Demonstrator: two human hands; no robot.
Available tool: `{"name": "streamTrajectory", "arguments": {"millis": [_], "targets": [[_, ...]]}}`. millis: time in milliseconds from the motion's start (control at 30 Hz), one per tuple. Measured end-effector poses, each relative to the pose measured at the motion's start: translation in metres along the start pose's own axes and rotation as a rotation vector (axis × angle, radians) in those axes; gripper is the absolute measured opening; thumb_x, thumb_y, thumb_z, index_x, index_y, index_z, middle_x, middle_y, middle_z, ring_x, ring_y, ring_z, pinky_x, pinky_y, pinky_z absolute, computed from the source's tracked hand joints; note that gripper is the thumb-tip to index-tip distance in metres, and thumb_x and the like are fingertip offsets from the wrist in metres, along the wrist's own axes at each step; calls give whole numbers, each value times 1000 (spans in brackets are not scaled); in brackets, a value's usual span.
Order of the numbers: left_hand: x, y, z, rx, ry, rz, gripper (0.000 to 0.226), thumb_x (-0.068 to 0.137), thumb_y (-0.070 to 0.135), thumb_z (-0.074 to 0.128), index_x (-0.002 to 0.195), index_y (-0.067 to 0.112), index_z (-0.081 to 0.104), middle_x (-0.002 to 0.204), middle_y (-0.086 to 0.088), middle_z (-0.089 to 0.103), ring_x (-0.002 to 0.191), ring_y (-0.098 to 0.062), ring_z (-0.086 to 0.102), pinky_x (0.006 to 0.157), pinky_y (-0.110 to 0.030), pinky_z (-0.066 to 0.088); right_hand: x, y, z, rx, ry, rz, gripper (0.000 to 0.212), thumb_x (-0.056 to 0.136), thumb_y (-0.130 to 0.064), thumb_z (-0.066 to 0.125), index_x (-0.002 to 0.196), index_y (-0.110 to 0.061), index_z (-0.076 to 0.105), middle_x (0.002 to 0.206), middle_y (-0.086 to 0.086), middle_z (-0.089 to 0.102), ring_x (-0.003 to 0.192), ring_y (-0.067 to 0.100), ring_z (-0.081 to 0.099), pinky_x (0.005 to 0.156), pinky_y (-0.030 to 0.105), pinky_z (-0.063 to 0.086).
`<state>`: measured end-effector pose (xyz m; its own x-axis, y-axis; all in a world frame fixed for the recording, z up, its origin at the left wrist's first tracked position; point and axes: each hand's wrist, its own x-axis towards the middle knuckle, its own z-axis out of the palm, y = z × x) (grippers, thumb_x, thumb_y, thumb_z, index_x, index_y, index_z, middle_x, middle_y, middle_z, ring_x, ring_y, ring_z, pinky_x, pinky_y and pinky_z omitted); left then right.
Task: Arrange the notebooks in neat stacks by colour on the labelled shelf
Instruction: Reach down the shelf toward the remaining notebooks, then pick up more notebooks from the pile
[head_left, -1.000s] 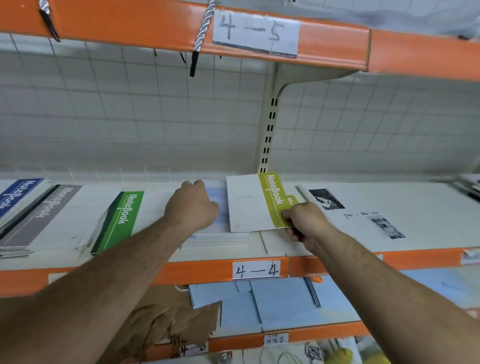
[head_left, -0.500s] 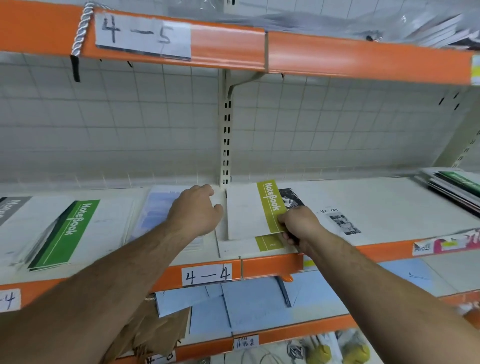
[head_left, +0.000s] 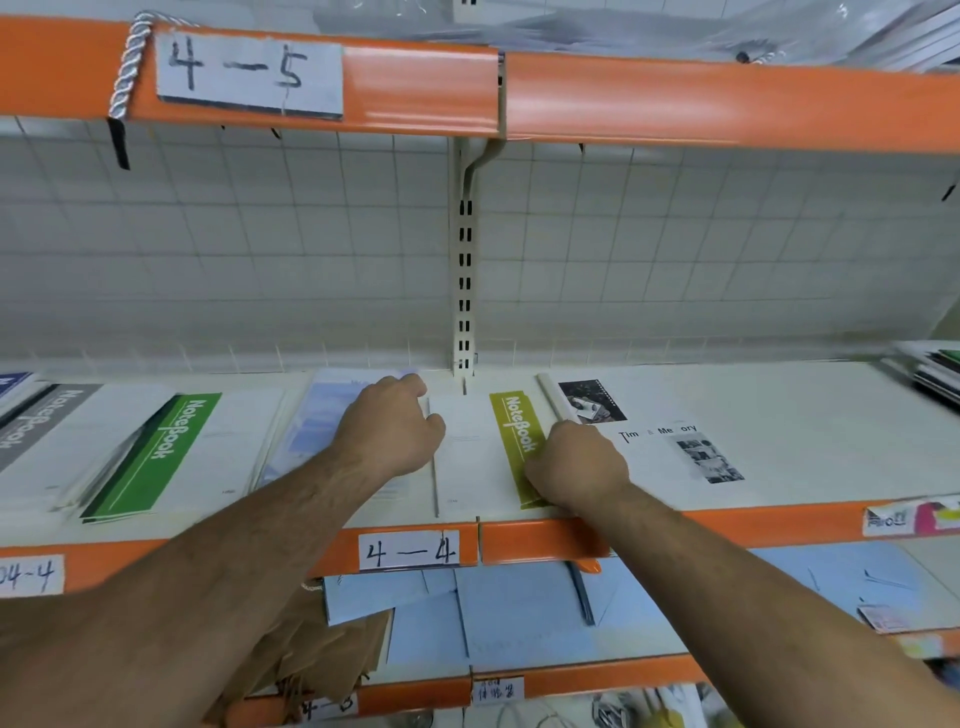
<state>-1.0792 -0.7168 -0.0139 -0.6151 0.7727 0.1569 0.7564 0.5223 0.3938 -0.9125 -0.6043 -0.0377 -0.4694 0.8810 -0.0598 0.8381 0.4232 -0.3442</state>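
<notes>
Gripping olive notebook (head_left: 511, 431) at spine edge with right hand (head_left: 576, 467); likely light, floppy, slick, keep it flat. Left hand (head_left: 389, 431) curled on blue notebook (head_left: 317, 421), hold unclear

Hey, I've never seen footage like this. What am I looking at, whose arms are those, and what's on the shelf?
It is one picture from a camera worn on a person's head, looking forward and down, so the arms are the wearer's own; there is no machine. On the shelf labelled 4-4 lie a grey notebook, a green notebook, a pale blue notebook, a yellow-green notebook and a white booklet with photos. The curled left hand rests on the pale blue notebook; the right hand grips the yellow-green notebook's edge.
</notes>
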Motion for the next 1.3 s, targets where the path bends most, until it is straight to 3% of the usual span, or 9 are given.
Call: {"name": "streamTrajectory", "arguments": {"millis": [133,367,500,600,733,867,1000,1300], "targets": [[-2,3,1,6,-7,-16,50,95,35,56,141,15,49,139,-6,54,125,-24,51,99,-35,47,1,1,1,-132,14,-71,24,88,-26,54,110,-16,56,109,4,65,100,27,63,72,30,42],[-7,18,12,44,-35,19,52,98,42,52,142,16,49,141,-4,55,129,-23,49,103,-35,44,2,8,-1,-165,22,-163,36,89,-32,55,120,-15,51,119,5,54,105,27,59,73,34,42],[-10,34,19,134,-97,98,59,100,50,44,150,20,39,153,0,44,139,-22,41,112,-36,35,-5,21,-1,-91,95,-269,43,87,-39,57,122,-14,56,121,4,53,113,26,51,88,37,48],[-8,44,27,151,-114,178,62,101,51,42,154,21,32,158,2,36,144,-19,33,116,-36,30,-8,32,-8,-70,186,-311,52,89,-48,58,129,-15,57,132,4,53,124,25,46,100,37,44],[-5,57,38,146,-154,304,64,100,51,42,156,23,27,162,3,29,149,-18,25,120,-36,23,-13,48,-18,-103,213,-236,68,90,-59,52,144,-16,48,152,6,41,141,24,33,116,38,30],[3,73,38,154,-182,426,65,101,49,41,157,21,25,163,1,26,150,-18,21,121,-37,20,-23,61,-30,-117,230,-131,73,90,-67,47,148,-23,41,156,5,36,145,23,29,119,39,26],[1,85,36,133,-180,544,65,101,50,41,156,20,26,162,0,29,148,-19,25,120,-36,23,-44,69,-40,-111,210,-3,79,92,-65,47,154,-18,30,163,5,22,150,22,17,122,40,19],[-15,104,44,66,-260,751,63,99,49,45,153,19,32,159,-1,34,146,-20,29,117,-35,28,-100,78,-45,-69,264,217,75,93,-63,49,155,-23,31,163,3,24,150,21,19,119,35,23]]}}
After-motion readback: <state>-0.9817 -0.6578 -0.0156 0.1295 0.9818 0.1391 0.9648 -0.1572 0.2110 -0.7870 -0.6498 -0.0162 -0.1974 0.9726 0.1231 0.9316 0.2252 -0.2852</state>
